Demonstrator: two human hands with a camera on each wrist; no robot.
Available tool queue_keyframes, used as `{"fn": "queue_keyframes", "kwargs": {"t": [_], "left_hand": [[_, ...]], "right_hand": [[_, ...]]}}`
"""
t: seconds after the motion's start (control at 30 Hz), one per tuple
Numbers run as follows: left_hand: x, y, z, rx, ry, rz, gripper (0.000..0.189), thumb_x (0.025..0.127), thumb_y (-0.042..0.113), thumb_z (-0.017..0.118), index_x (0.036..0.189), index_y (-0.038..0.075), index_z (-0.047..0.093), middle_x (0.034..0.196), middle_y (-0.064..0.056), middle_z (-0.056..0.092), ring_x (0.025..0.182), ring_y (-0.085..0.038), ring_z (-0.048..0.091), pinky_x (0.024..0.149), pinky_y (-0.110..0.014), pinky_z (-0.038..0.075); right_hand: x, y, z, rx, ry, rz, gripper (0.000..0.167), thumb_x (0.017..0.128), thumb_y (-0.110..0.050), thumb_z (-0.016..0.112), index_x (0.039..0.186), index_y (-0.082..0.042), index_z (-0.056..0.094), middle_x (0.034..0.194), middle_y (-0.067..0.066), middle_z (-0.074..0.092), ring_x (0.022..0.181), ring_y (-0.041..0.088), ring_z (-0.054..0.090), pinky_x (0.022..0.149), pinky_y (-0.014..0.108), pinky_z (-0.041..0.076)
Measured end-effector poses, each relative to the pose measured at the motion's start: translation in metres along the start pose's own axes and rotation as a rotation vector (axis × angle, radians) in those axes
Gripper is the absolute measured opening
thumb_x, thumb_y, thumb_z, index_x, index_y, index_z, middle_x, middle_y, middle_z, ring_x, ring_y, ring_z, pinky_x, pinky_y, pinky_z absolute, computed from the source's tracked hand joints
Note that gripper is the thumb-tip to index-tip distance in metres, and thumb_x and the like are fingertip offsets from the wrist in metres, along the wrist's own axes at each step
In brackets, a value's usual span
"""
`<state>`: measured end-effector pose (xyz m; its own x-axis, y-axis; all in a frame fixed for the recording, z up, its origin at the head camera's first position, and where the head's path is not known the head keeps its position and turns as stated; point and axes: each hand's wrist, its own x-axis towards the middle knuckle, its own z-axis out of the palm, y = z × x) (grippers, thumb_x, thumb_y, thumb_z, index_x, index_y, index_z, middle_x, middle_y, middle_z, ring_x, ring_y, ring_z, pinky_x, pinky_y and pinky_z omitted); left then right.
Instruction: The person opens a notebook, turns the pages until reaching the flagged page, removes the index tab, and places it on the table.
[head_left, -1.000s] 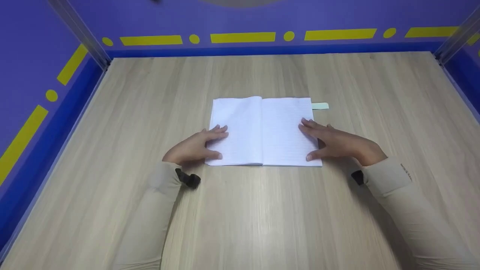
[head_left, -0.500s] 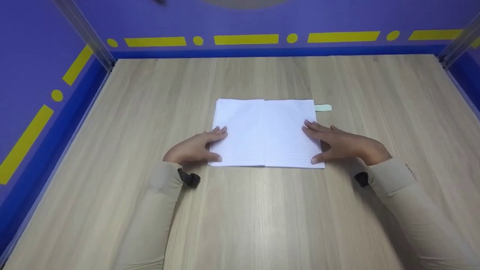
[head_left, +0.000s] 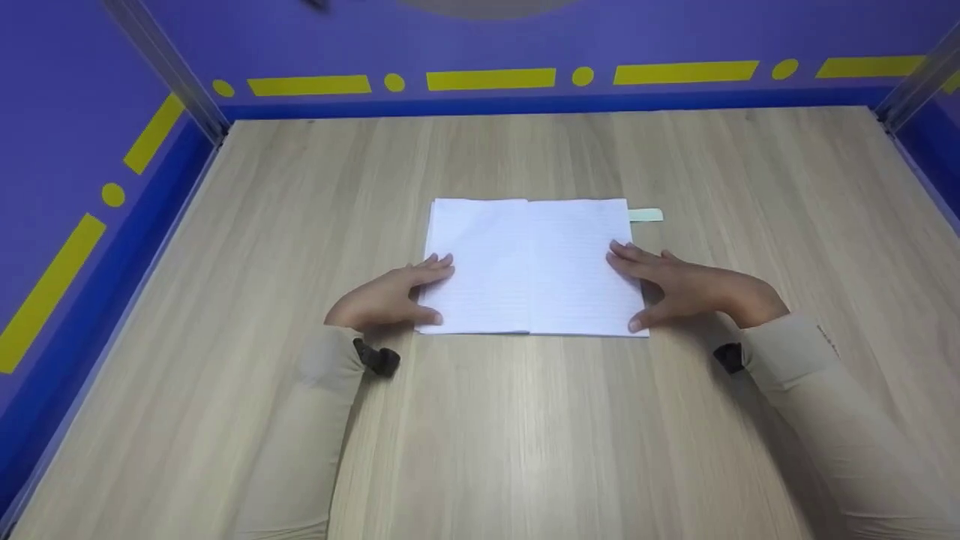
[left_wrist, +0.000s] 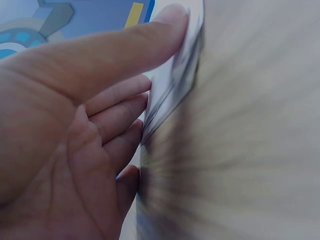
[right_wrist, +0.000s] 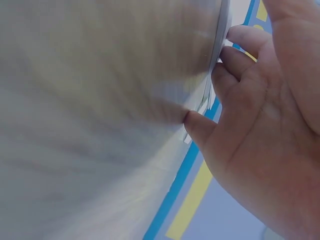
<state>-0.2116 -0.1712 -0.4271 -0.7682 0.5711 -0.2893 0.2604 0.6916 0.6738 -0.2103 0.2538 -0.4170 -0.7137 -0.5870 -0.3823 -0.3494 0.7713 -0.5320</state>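
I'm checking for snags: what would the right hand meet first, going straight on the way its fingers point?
Probably the center fold of the notebook, since the right hand touches the right page; how high the fold rises is unclear.

You have a pale wood-patterned tabletop [head_left: 525, 435] in front of you, its grey-brown grain running from your side toward the far edge. A soft sheen shows on it, nearer to you than the middle. Around its centre, directly on the surface, you have an open notebook [head_left: 487, 255], spread flat with two white pages up and the crease pointing away from you. Faint ruled lines show on the right page. Past its right edge, near the far corner, you see a pale green strip [head_left: 646, 215] sticking out over the wood.
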Motion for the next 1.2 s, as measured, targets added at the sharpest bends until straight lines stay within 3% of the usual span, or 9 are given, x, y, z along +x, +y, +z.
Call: {"fn": "queue_keyframes", "kwargs": {"t": [0.67, 0.97, 1.2], "left_hand": [[0.0005, 0.0003, 0.0015, -0.011, 0.019, -0.013, 0.078, 0.083, 0.017, 0.074, 0.149, 0.014, 0.032, 0.159, 0.005, 0.019, 0.15, -0.017, 0.007, 0.123, -0.039, 0.004], [-0.0016, -0.0007, 0.0019, -0.049, 0.011, -0.044, 0.077, 0.084, 0.018, 0.072, 0.15, 0.019, 0.032, 0.159, 0.013, 0.018, 0.15, -0.011, 0.005, 0.123, -0.039, 0.004], [-0.001, 0.0004, 0.0008, -0.04, 0.003, -0.034, 0.079, 0.084, 0.019, 0.073, 0.15, 0.018, 0.031, 0.16, 0.009, 0.017, 0.15, -0.015, 0.005, 0.122, -0.041, 0.003]], "right_hand": [[0.002, 0.0016, 0.0016, -0.012, -0.009, 0.014, 0.107, 0.078, -0.047, 0.075, 0.155, -0.012, 0.01, 0.163, 0.008, -0.003, 0.15, 0.029, -0.004, 0.117, 0.058, -0.005], [-0.0005, -0.0004, 0.0008, 0.0, -0.01, 0.024, 0.103, 0.079, -0.045, 0.075, 0.155, -0.013, 0.012, 0.164, 0.005, -0.002, 0.15, 0.028, -0.004, 0.118, 0.057, -0.003], [-0.0019, -0.0022, -0.0006, 0.004, -0.007, 0.01, 0.105, 0.078, -0.045, 0.075, 0.154, -0.011, 0.013, 0.163, 0.009, -0.002, 0.15, 0.03, -0.004, 0.117, 0.059, -0.004]]}}
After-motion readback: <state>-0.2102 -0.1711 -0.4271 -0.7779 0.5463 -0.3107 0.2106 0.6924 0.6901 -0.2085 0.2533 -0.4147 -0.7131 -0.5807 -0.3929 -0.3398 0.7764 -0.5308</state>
